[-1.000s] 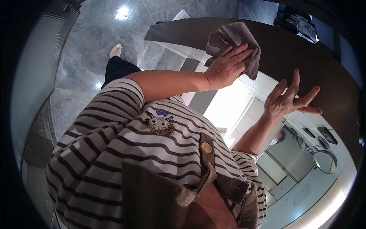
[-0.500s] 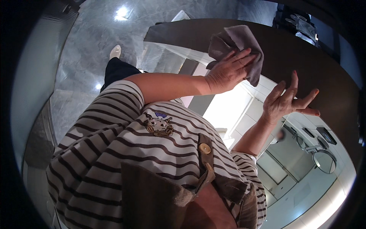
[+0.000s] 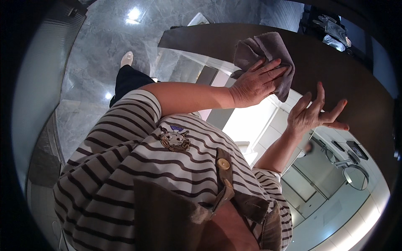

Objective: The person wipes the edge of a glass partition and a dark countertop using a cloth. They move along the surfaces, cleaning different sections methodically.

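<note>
My left hand point(image 3: 255, 85) holds a folded grey-brown cloth point(image 3: 268, 46), with the fingers laid across it. The cloth appears to lie against a dark brown panel point(image 3: 205, 37), which curves through the view from upper left to right. To its right is my right hand point(image 3: 306, 113), open and empty with its fingers spread. Its fingertips are over the panel; I cannot tell whether they touch it. The palm side of my left hand is hidden.
Grey marbled flooring point(image 3: 98, 46) stretches out at the upper left, with a light shoe point(image 3: 127, 58) on it. At the lower right are a lit bathroom area and a round mirror point(image 3: 356, 176) on an arm. Dark items with clear wrapping point(image 3: 333, 42) stand at the upper right.
My left hand and the cloth have shifted slightly right and down in the picture. The right hand has moved only a little, keeping its fingers spread.
</note>
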A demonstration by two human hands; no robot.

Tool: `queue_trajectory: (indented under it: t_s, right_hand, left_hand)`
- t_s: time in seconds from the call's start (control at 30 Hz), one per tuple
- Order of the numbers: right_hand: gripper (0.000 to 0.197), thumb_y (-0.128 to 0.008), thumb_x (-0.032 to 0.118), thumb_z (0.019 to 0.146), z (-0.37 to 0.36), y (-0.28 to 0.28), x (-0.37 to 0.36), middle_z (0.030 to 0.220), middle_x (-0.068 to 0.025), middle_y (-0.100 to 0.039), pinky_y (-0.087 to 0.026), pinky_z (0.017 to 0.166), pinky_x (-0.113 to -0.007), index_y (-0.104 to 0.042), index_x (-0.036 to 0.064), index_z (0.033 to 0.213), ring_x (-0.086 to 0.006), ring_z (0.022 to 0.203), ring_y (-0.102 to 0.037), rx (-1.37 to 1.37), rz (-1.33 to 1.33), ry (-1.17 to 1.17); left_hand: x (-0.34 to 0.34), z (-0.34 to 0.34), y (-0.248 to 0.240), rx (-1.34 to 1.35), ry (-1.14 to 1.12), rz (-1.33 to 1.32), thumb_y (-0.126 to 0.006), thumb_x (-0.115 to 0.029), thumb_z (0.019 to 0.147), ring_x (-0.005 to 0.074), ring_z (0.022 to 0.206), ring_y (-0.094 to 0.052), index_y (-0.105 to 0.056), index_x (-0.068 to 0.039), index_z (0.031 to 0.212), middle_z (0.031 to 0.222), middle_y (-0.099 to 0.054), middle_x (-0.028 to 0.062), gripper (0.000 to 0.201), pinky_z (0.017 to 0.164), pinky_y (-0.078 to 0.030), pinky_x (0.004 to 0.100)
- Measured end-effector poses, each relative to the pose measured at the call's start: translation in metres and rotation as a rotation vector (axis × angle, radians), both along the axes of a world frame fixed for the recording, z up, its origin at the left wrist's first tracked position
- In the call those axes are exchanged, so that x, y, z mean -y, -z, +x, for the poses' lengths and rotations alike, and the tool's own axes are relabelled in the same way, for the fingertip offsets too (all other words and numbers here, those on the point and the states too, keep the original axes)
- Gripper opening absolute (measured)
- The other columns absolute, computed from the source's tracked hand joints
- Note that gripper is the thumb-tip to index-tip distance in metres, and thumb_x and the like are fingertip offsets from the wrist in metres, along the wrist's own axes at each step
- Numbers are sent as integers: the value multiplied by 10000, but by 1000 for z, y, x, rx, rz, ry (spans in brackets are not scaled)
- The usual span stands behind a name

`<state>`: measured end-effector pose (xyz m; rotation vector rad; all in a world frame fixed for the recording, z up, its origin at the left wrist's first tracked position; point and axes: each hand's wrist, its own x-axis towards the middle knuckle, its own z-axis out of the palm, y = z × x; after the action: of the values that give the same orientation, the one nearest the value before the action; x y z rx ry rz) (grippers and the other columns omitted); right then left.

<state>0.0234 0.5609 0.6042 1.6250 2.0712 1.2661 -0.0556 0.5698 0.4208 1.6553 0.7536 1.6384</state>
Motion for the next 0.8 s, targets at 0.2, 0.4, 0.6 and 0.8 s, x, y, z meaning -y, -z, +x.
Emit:
queue_trajectory:
  t_s: [0.2, 0.4, 0.6, 0.8]
  right_hand:
    - [267, -519, 295, 929, -10, 2, -4, 1507, -220, -219, 214, 1058, -599, -682, 164, 1095, -280, 1460, 88, -103, 38, -126]
    - [254, -539, 261, 922, -14, 5, -6, 1518, -211, -187, 213, 1055, -597, -688, 155, 1098, -291, 1449, 148, -123, 54, -133]
    - [261, -532, 258, 918, -15, 4, -6, 1524, -211, -159, 206, 1054, -601, -690, 159, 1102, -338, 1430, 196, -96, 58, -133]
    - [275, -518, 257, 918, -18, 5, -6, 1525, -221, -148, 199, 1055, -603, -687, 161, 1112, -352, 1422, 206, -98, 61, -131]
  left_hand:
    - [-1, 0, 53, -43, -62, -183, -645, -161, 818, 341, 1408, -267, -461, -24, 1284, 1466, -356, 166, 519, 1091, -276, 543]
    - [0, -11, 18, -72, 28, -59, -642, -167, 821, 336, 1412, -263, -522, -36, 1208, 1470, -352, 161, 426, 1106, -261, 534]
    - [-2, -7, 47, -29, -34, -197, -649, -161, 822, 350, 1405, -262, -496, -21, 1220, 1465, -349, 177, 449, 1089, -266, 554]
    - [2, -10, 34, -63, 31, -137, -626, -188, 837, 337, 1418, -241, -533, -57, 1180, 1474, -347, 147, 379, 1098, -239, 564]
